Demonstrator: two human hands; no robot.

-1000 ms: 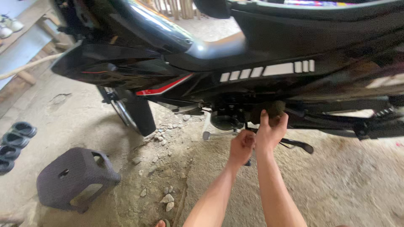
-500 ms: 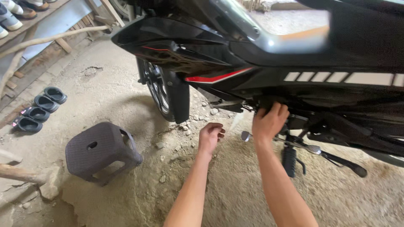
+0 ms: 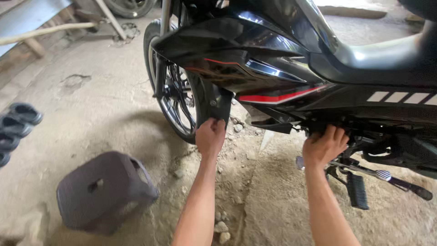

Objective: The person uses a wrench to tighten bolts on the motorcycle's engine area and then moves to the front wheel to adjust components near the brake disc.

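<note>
A black motorcycle point(image 3: 291, 68) stands on a rough concrete floor point(image 3: 91, 95), its long axis running from the upper left to the right edge of the view, the front wheel point(image 3: 175, 98) at the left and the seat at the right. The black side fairing point(image 3: 236, 59), striped in red, tapers toward the front wheel.

The left hand point(image 3: 210, 136) reaches up to the lower tip of the black mudguard flap point(image 3: 218, 102) just behind the front wheel; its grip is curled closed on the flap's bottom edge, fingers wrapped behind, thumb in front.

The right hand point(image 3: 324, 146) is tucked under the bottom edge of the fairing, near the engine; its fingers are bent and pressed up against the underside, though what they clasp is hidden.

A foot peg point(image 3: 357, 189) and a pedal lever point(image 3: 387, 175) stick out just right of that hand. A dark plastic stool point(image 3: 102, 193) sits on the floor at the lower left, and dark sandals point(image 3: 18, 125) lie at the left edge.
</note>
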